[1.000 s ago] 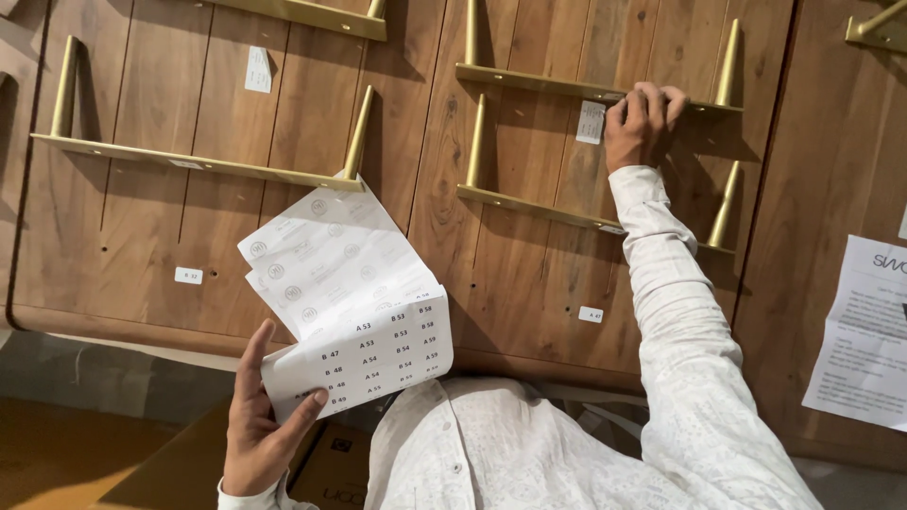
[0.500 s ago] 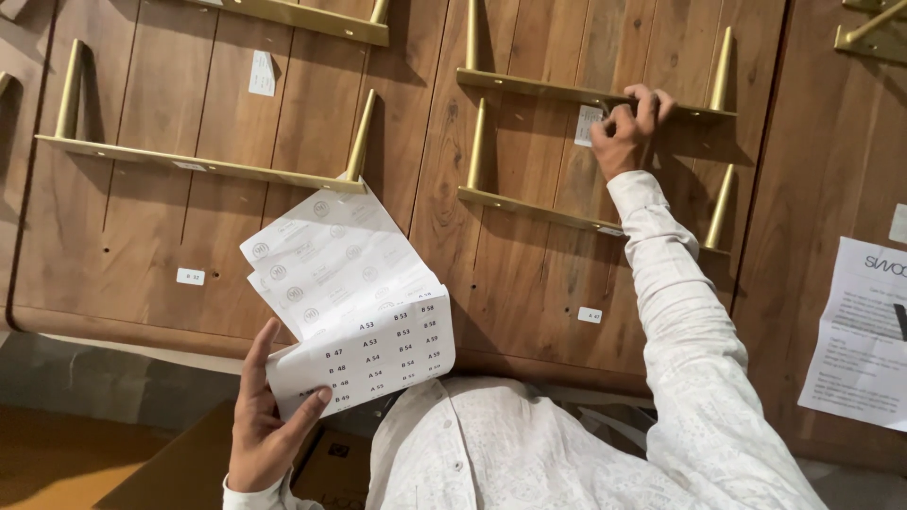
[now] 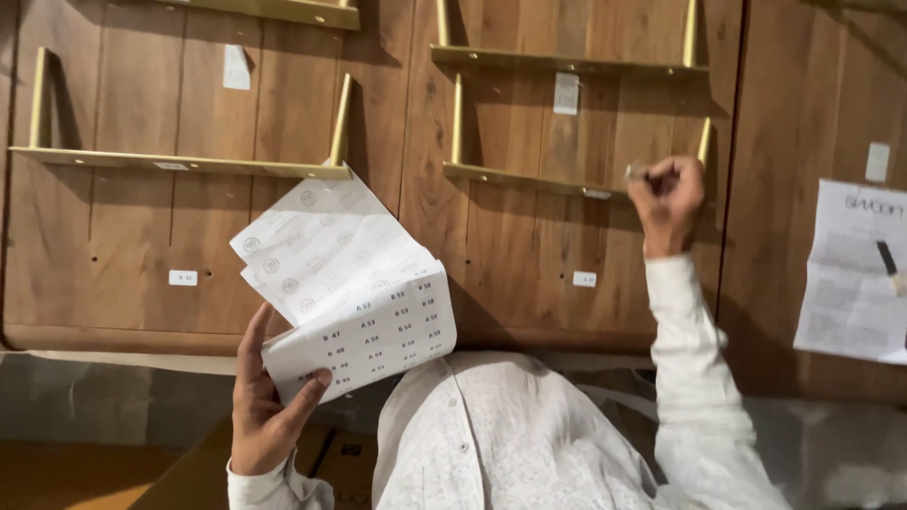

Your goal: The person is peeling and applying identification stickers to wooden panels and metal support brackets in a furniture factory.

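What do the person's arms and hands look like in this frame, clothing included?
Both hands are bare: no gloves, rings or watch show on the left hand or the right hand. The arms are covered by long white shirt sleeves with buttoned cuffs reaching the wrists. The shirt front is white with a faint woven pattern and small buttons.

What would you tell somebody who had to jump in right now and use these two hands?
Left hand: holds the folded sheet of white labels, low and in front of the chest.
Right hand: closed in a fist at the brass shelf, pinching something small; what it is cannot be made out.
Done: small white labels already sit on the wooden panels.
Left: the sheet still carries many labels.
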